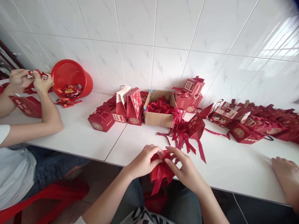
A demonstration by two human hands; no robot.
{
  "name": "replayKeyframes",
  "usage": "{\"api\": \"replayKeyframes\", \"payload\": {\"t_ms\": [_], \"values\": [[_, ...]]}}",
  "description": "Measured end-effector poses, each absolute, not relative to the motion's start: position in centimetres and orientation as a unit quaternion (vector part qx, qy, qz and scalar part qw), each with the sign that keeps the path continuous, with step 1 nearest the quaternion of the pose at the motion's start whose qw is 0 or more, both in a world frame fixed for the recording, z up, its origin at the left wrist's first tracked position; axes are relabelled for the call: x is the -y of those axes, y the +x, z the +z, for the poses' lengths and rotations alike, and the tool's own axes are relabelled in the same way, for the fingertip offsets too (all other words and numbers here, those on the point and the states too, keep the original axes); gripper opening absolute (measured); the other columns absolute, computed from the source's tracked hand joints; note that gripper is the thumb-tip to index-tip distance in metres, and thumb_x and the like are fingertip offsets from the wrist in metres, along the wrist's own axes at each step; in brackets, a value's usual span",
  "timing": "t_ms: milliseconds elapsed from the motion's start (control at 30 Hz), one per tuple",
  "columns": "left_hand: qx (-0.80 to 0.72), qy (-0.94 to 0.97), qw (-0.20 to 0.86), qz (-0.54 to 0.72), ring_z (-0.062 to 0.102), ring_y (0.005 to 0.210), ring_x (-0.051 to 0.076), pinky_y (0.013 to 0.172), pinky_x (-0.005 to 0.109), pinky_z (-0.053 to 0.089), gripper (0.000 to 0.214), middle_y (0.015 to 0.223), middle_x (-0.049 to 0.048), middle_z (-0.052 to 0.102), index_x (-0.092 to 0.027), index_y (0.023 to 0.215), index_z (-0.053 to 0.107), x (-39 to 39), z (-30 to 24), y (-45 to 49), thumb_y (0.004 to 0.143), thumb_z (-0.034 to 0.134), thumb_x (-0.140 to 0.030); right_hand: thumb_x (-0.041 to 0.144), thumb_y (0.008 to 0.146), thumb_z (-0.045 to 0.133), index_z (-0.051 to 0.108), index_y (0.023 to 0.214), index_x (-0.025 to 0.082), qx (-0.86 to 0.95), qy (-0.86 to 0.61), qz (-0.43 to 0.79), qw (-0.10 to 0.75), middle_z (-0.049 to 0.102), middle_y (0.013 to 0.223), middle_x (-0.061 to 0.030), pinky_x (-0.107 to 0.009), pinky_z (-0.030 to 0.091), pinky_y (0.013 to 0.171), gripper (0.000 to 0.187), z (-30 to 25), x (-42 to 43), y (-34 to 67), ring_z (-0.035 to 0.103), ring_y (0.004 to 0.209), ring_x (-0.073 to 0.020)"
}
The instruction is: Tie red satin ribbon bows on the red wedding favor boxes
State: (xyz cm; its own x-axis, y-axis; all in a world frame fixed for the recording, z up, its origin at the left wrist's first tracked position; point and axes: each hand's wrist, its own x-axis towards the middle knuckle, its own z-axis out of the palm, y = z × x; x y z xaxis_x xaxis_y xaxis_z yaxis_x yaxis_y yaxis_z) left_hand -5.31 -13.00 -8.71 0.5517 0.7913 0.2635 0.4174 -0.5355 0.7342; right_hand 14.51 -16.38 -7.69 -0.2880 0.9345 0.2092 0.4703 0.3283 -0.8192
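A small red gift box (170, 178) is at the table's front edge, above my lap. Dark red ribbon (158, 182) is gathered on top of it, with one tail hanging down the near side. My left hand (146, 160) pinches the ribbon from the left, thumb and fingers curled together. From the other side my right hand (184, 165) pinches it too, its thumb close to the left thumb. The fingers partly hide the knot or bow. Just beyond my hands lie loose ribbons (187, 144) and a red patterned box (196, 126).
A cardboard box (158, 119) holds red ribbons. Finished-looking gift boxes (134, 107) stand left of it, others (247, 130) crowd the right. A red bucket (87, 82) of wrapped sweets lies tipped. At left a person's hands (43, 82) hold packets; another hand (283, 171) rests at right.
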Motion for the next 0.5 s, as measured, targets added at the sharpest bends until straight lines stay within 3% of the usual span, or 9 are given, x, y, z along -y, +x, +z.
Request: {"api": "replayKeyframes", "payload": {"t_ms": [133,500], "values": [[-0.374,0.833,0.298,0.278,0.056,0.091,0.019,0.084,0.032,0.046,0.009,0.091,0.0019,0.062,-0.020,0.088,0.055,12.9,-8.2,-5.3,0.084,0.057,-0.012,0.023,0.094,0.044,0.056,0.111,0.023,0.771,-0.428,0.323,0.345,0.063,0.094,-0.0044,-0.029,0.052,0.074,0.021,-8.1,16.0,14.0,0.061,0.081,-0.0159],[-0.384,0.842,0.277,0.260,0.056,0.091,0.019,0.083,0.032,0.046,0.008,0.091,0.0032,0.061,-0.020,0.087,0.054,12.1,-8.1,-6.0,0.087,0.050,-0.013,0.003,0.089,0.033,0.068,0.114,0.029,0.839,-0.396,0.216,0.304,0.052,0.093,-0.0081,-0.032,0.054,0.074,0.051,-10.5,16.5,14.8,0.054,0.086,-0.0172]]}}
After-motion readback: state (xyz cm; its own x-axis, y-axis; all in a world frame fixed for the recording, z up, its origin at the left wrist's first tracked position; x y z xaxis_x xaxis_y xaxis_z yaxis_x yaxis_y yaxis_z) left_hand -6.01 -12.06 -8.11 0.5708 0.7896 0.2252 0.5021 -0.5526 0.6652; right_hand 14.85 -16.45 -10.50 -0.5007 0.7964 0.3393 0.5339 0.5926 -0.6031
